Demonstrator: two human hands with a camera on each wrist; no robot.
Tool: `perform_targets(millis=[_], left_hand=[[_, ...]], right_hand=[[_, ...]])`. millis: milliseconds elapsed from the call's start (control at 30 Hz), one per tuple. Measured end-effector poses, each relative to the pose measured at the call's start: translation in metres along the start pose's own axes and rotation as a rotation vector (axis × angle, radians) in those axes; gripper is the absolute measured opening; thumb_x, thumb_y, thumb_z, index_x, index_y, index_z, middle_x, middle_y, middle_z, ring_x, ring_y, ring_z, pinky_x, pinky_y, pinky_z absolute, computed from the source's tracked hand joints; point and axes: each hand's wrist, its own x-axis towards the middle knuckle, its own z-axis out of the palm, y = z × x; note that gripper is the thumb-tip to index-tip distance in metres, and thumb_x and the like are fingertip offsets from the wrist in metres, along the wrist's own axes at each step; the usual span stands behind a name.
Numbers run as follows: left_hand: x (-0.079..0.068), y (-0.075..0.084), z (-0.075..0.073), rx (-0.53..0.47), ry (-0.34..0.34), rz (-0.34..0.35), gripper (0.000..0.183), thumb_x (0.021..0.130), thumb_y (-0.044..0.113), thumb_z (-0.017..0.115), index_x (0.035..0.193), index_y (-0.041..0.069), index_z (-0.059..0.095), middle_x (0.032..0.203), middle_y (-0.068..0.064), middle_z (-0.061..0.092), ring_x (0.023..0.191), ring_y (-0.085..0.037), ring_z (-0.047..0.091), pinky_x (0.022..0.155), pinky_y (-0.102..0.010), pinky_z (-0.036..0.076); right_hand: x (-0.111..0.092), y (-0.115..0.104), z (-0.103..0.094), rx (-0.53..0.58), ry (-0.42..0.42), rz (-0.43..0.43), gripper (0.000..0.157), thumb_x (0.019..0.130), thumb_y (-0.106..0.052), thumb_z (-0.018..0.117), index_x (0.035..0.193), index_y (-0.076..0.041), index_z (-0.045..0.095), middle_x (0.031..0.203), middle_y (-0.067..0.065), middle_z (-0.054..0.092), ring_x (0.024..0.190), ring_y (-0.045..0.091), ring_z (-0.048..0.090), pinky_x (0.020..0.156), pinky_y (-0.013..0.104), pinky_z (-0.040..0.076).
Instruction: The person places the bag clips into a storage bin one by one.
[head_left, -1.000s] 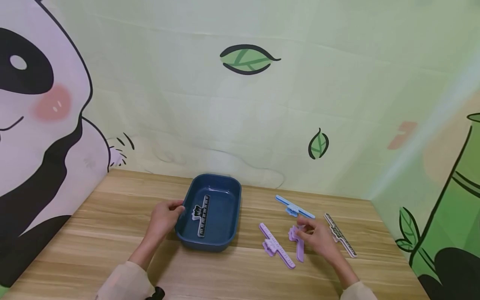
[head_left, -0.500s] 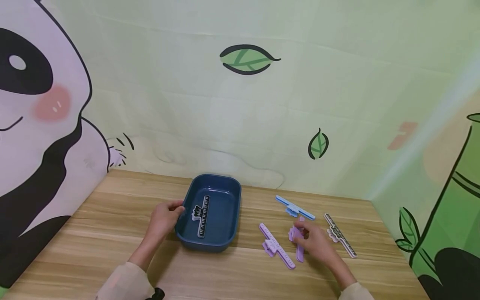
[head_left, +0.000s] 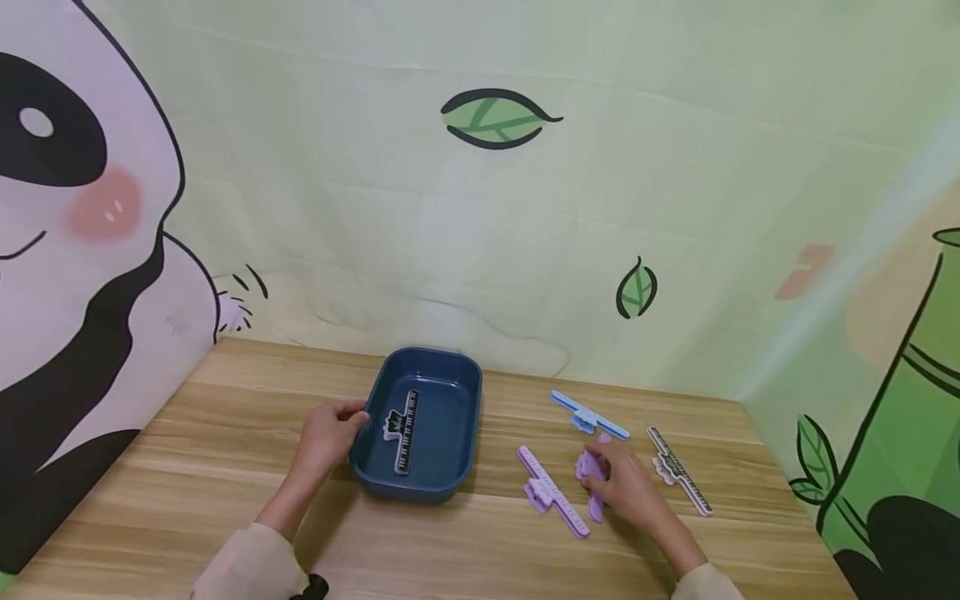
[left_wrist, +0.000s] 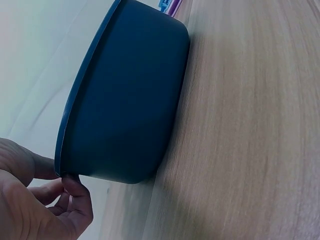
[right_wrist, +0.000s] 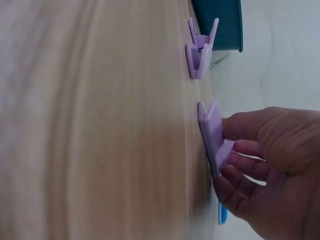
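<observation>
My left hand pinches the left rim of a dark blue plastic tub, with the thumb and fingers on its edge in the left wrist view. Inside the tub lies a clip with a black-and-white piano-key pattern. My right hand pinches a purple clip between thumb and fingers, low at the table; the hand covers part of it. In the right wrist view this purple clip appears slightly tilted. Left of it rests a second, lilac clip with piano-key marks.
A light blue clip lies behind the right hand, and a black-and-white piano-key clip to its right. The wooden table ends at a printed cloth backdrop. A dark wristband shows by the left sleeve.
My right hand has moved slightly nearer and taken hold of the purple clip, which has turned a little. The left hand and the tub have stayed in place.
</observation>
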Motion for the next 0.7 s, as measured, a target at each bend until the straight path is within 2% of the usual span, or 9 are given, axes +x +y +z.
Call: perform_targets(millis=[167,500,600,700], left_hand=[[0.0001,-0.0005,-0.0004,-0.003,-0.002,0.014,0.030,0.101,0.005,0.060,0.126,-0.012,0.067,0.119,-0.030,0.068,0.103,-0.035,0.064,0.090,-0.048,0.053],[0.0009,-0.0012,0.0000,-0.003,0.000,0.020,0.030,0.101,0.005,0.061,0.126,-0.012,0.067,0.120,-0.029,0.069,0.104,-0.036,0.063,0.091,-0.048,0.052],[0.0007,-0.0015,0.0003,-0.007,0.005,0.023,0.030,0.101,0.004,0.060,0.125,-0.012,0.067,0.119,-0.029,0.069,0.104,-0.036,0.064,0.091,-0.048,0.052],[0.0006,-0.0013,0.0002,-0.009,0.006,0.023,0.030,0.101,0.004,0.060,0.125,-0.012,0.067,0.120,-0.030,0.068,0.104,-0.037,0.064,0.092,-0.049,0.052]], right_hand=[[0.0000,0.0020,0.0019,-0.005,0.011,-0.007,0.047,0.082,-0.001,0.081,0.125,0.010,0.066,0.118,0.021,0.068,0.105,0.033,0.061,0.092,0.052,0.050],[-0.0015,-0.0011,0.0001,-0.012,0.010,-0.001,0.047,0.083,-0.001,0.081,0.125,0.011,0.066,0.118,0.022,0.068,0.105,0.035,0.062,0.093,0.053,0.051],[-0.0029,-0.0021,-0.0014,-0.009,0.016,0.009,0.047,0.083,-0.002,0.081,0.126,0.011,0.066,0.119,0.022,0.068,0.103,0.033,0.063,0.089,0.050,0.052],[-0.0037,-0.0030,-0.0033,0.024,0.025,0.021,0.048,0.083,-0.001,0.081,0.127,0.010,0.065,0.117,0.021,0.069,0.096,0.028,0.064,0.081,0.040,0.055]])
